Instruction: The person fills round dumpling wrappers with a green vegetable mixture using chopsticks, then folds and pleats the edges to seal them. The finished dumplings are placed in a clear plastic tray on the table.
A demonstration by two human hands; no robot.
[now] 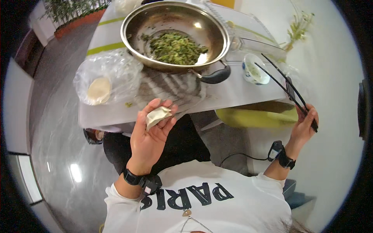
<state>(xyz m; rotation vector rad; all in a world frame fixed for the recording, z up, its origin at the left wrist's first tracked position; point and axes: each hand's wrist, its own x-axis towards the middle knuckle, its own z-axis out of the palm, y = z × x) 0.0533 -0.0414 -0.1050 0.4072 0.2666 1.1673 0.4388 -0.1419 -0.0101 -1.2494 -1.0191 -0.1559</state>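
Note:
A folded dumpling (pixel 157 117) lies across the fingers of my left hand (pixel 151 137), palm up just off the table's near edge. My right hand (pixel 304 125), out to the right, grips a pair of black chopsticks (pixel 279 80) whose tips point up and left over a small patterned bowl (pixel 255 70) with pale liquid and green bits. Chopped green filling (pixel 176 48) lies in a wide steel wok (pixel 215 43) at the table's back. Left of the wok, a stack of round wrappers (pixel 99 89) sits in or on a clear plastic bag (pixel 121 70).
The wok's black side handle (pixel 215 76) juts towards the near edge of the table (pixel 96 116). A yellow-green container or surface (pixel 256 118) is below the table edge at right. A leafy plant (pixel 298 29) stands by the wall.

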